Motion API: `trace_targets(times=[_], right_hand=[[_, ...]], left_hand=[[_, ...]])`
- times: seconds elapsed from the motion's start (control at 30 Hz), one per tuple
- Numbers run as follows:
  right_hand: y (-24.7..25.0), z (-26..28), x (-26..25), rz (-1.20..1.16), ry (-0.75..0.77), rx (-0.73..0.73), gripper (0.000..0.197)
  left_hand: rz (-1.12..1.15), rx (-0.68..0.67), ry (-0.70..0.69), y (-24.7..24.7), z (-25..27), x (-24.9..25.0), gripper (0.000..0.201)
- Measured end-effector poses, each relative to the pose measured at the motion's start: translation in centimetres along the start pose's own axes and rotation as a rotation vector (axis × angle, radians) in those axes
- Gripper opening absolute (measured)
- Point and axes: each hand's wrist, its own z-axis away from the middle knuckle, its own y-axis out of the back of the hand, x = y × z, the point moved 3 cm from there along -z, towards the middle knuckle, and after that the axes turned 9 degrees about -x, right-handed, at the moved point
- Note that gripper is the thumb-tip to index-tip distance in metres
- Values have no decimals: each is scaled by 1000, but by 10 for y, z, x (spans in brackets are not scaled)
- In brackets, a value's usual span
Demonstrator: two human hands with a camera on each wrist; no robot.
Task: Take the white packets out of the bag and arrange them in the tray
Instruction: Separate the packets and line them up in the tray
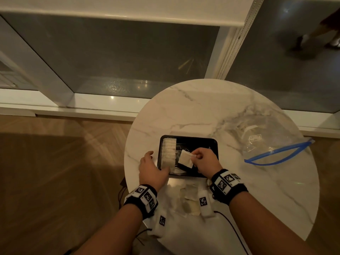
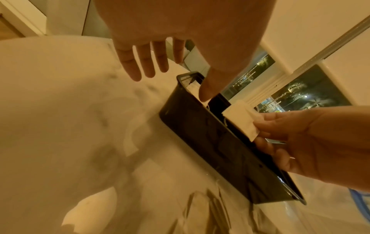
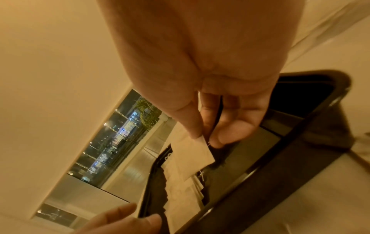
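A black tray sits on the round marble table. Along the tray's left side lies a row of several overlapping white packets. My right hand pinches one white packet by its corner above the middle of the tray; that packet also hangs tilted over the tray rim, and shows pinched between thumb and finger as packet. My left hand lies open at the tray's left edge, fingers straight, its thumb over the row. The clear zip bag lies at the right.
More white packets lie in a loose pile on the table between my wrists, near the front edge. The bag's blue zip strip points toward the tray. A window and sill stand behind the table; wooden floor lies to the left.
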Motion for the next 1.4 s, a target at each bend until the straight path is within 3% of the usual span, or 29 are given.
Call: trace_targets(times=[0.17, 0.63, 0.73, 1.4], right_hand=[[-9, -31, -3, 48, -99, -2, 20], [-13, -64, 0, -206, -274, 234, 16], [-13, -66, 3, -249, -284, 284, 23], [-24, -78, 9, -428, -229, 333, 23]], left_hand=[[-140, -79, 40, -17, -24, 11, 103], [-198, -20, 92, -36, -37, 13, 95], [-201, -20, 102, -36, -38, 12, 93], [-221, -20, 112, -36, -39, 13, 94]])
